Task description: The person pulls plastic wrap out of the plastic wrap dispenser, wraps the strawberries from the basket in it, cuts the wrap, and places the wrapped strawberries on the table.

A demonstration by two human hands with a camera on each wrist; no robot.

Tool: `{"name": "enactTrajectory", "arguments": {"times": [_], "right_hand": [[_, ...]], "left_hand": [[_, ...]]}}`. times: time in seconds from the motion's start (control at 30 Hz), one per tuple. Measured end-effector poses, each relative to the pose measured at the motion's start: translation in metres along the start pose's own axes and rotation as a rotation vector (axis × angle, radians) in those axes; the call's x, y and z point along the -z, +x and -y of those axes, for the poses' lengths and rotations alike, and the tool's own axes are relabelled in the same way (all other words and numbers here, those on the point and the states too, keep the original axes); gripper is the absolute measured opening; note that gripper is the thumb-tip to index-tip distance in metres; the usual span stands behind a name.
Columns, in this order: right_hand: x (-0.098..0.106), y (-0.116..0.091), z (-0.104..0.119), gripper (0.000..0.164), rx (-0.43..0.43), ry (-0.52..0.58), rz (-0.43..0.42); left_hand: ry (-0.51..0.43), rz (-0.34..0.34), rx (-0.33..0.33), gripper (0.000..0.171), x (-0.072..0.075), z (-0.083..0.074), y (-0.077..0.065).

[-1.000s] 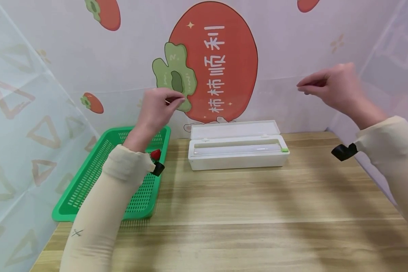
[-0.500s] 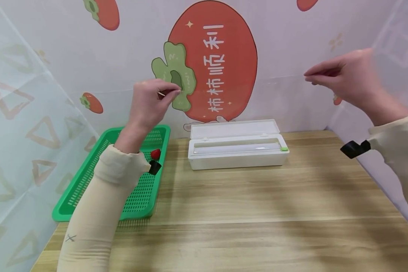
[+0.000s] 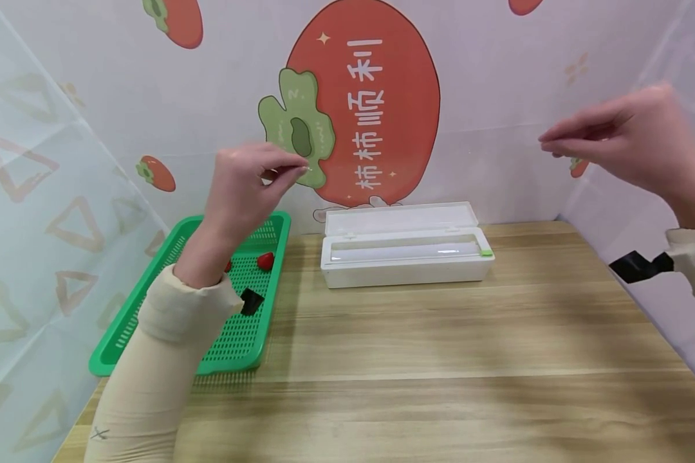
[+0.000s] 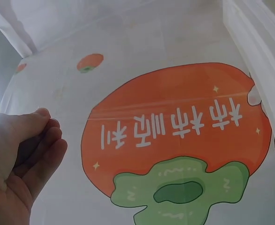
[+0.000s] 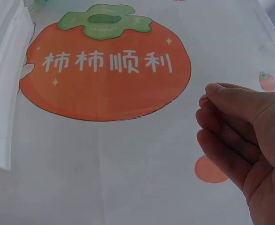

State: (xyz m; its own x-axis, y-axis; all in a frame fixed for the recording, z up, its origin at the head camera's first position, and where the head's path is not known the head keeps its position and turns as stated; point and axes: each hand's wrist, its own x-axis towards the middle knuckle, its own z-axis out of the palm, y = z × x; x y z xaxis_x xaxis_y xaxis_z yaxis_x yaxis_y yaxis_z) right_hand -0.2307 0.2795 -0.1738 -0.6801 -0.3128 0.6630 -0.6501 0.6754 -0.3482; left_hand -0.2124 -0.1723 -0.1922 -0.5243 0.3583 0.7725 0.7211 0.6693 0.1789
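Observation:
Above the table my left hand [image 3: 246, 186] pinches thumb against fingertips, in front of the printed wall sheet. My right hand [image 3: 631, 145] pinches the same way, higher and far to the right. Clear cling film [image 4: 74, 118] seems to run between them; only a faint edge line by the left fingertips shows in the left wrist view, and its outline cannot be made out. Below and between the hands, a white cling film dispenser box [image 3: 405, 274] stands at the table's back with its lid [image 3: 399, 220] raised. A pale roll [image 3: 405, 251] lies inside.
A green perforated basket [image 3: 263, 334] stands at the left, partly behind my left forearm, with red strawberry-like pieces [image 3: 265, 261] in it. Printed sheets [image 3: 498, 77] enclose the wooden table [image 3: 405, 347] at the back and sides.
My hands have drawn farther apart, the right moving rightward and somewhat up, the left slightly leftward. The box and basket stay put. Another red piece shows beside my left wrist.

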Motion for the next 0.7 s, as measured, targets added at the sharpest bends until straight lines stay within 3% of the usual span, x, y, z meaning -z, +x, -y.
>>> {"name": "enactTrajectory", "arguments": {"times": [0.2, 0.4, 0.57, 0.63, 0.7], "right_hand": [[0.002, -0.017, 0.003, 0.02, 0.053, 0.028, -0.015], [0.002, -0.029, 0.004, 0.025, 0.197, 0.02, -0.041], [0.003, -0.036, 0.004, 0.004, 0.278, 0.088, -0.02], [0.004, -0.04, 0.004, 0.022, 0.296, 0.089, 0.0], [0.006, -0.045, 0.005, 0.02, 0.285, 0.051, 0.028]], "left_hand": [[0.0, 0.006, -0.096, 0.013, 0.006, -0.005, -0.013], [0.003, 0.006, -0.148, 0.012, 0.008, -0.009, -0.023], [0.002, 0.005, -0.17, 0.015, 0.009, -0.014, -0.035], [-0.005, 0.007, -0.178, 0.017, 0.01, -0.017, -0.041], [-0.015, 0.008, -0.187, 0.016, 0.01, -0.019, -0.046]]}}
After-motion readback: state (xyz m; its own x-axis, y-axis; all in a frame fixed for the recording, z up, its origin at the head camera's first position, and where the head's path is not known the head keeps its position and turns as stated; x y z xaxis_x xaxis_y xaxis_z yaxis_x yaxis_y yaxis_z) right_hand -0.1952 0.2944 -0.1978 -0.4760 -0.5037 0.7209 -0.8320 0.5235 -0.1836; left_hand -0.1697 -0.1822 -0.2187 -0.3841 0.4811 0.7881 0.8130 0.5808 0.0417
